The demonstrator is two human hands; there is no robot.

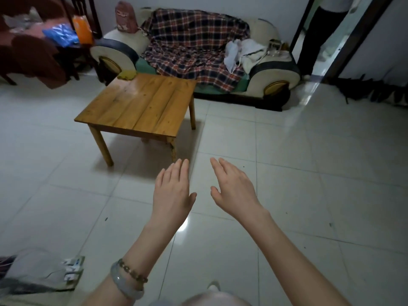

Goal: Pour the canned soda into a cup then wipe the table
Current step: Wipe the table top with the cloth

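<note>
While both hands (173, 191) (234, 189) spread straight fingers, square plank table (139, 104) stands beyond.

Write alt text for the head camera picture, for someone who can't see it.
A person's left hand and right hand reach forward, open and holding nothing, above a glossy white tiled floor. Ahead stands a low square wooden table, with a cream sofa draped in a red and navy plaid blanket behind it.

Honey-brown table (141, 104), plaid-covered sofa (194, 47).
</note>
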